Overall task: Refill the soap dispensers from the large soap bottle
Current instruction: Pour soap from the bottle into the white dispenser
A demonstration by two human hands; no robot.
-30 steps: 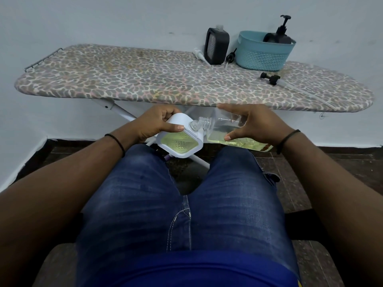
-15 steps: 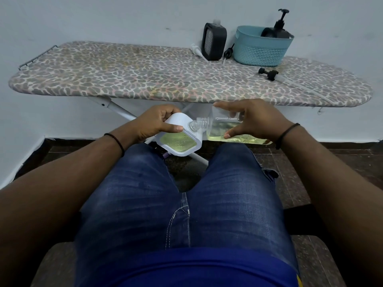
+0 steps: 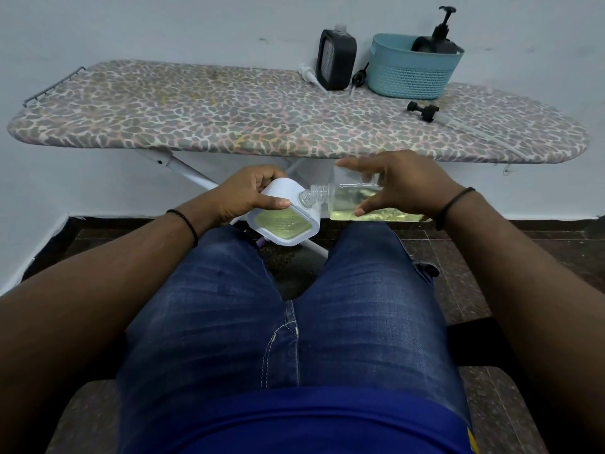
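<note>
Over my knees, my left hand grips a white square dispenser with yellow-green soap inside, tilted toward me. My right hand holds a clear large soap bottle lying on its side, thumb underneath and fingers across the top. Yellowish soap pools along the bottle's lower side. The bottle's uncapped threaded neck points left and touches the dispenser's upper right corner. A black dispenser without its pump stands on the ironing board at the back.
The leopard-print ironing board spans the view in front of my knees. On its right end sit a teal basket holding a black pump bottle, and loose pumps.
The view has shifted slightly. Both hands keep their hold, and the bottle and dispenser stay together in almost the same pose.
</note>
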